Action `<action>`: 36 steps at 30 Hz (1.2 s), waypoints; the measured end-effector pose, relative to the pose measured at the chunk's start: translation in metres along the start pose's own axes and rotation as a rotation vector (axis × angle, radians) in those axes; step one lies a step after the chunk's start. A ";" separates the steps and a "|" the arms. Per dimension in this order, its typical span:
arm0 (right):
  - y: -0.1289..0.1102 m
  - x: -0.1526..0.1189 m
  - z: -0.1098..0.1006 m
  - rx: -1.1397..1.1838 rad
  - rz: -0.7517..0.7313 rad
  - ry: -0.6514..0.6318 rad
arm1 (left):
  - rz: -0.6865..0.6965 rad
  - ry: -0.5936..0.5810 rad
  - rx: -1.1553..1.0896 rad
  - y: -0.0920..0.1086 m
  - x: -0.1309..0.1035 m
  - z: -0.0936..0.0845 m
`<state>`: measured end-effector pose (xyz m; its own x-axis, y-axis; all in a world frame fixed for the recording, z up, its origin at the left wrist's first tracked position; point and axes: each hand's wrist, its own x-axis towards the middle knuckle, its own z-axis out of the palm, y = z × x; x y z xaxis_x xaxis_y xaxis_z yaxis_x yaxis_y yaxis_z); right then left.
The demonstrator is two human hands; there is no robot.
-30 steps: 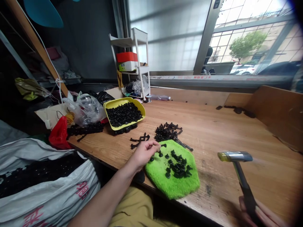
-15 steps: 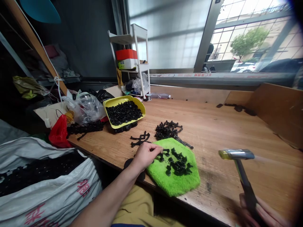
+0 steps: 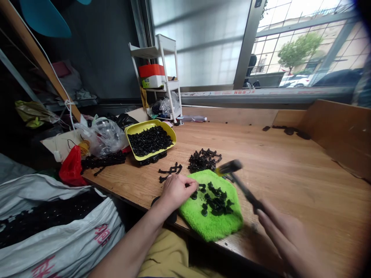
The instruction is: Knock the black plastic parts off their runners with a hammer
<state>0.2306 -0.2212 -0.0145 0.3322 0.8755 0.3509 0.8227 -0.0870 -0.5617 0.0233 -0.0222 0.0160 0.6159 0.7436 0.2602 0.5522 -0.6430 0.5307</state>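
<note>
My right hand (image 3: 281,224) grips the dark handle of a hammer (image 3: 243,185). The hammer is blurred, its yellow-ended head raised over the far right edge of a bright green fluffy cloth (image 3: 210,229). At the cloth's left edge, my left hand (image 3: 179,190) is closed in a pinch on a small black knobbed part (image 3: 202,187), mostly hidden by the fingers. Loose black parts of the same look (image 3: 217,202) lie in a cluster on the cloth, right of my left hand.
Behind the cloth sits a pile of black linked pieces (image 3: 199,160), with a few more (image 3: 171,169) to its left. A yellow tray (image 3: 173,135) full of small black parts stands farther back. White sacks (image 3: 75,235) lie at left; a white shelf rack (image 3: 166,61) stands behind.
My right hand has swung the hammer leftward and up, from the bare tabletop to the cloth's edge. My left hand stays nearly in place, still pinching. The view has shifted slightly.
</note>
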 end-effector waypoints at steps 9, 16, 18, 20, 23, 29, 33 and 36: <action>-0.026 0.017 0.012 -0.066 0.026 -0.191 | 0.070 -0.016 0.100 0.004 0.002 -0.005; -0.028 0.020 0.007 -0.121 0.024 -0.213 | 0.122 -0.042 0.168 0.003 0.005 -0.007; -0.026 0.022 0.009 -0.189 0.014 -0.246 | 0.119 -0.054 0.191 0.004 0.005 -0.007; -0.025 0.023 0.010 -0.203 0.008 -0.245 | 0.112 -0.064 0.204 0.004 0.005 -0.008; -0.025 0.024 0.011 -0.217 0.002 -0.241 | 0.112 -0.065 0.209 0.004 0.005 -0.008; -0.027 0.028 0.010 -0.267 -0.013 -0.235 | 0.110 -0.064 0.174 0.003 0.005 -0.007; -0.018 0.022 0.008 -0.252 -0.037 -0.247 | 0.050 -0.066 -0.049 -0.006 0.006 -0.002; 0.001 -0.004 0.004 -0.095 -0.089 -0.058 | -0.102 -0.098 -0.485 -0.015 0.008 -0.001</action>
<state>0.2284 -0.2228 -0.0193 0.2309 0.9076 0.3506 0.8887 -0.0500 -0.4558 0.0193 -0.0067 0.0108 0.6350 0.7628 0.1225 0.3025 -0.3914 0.8691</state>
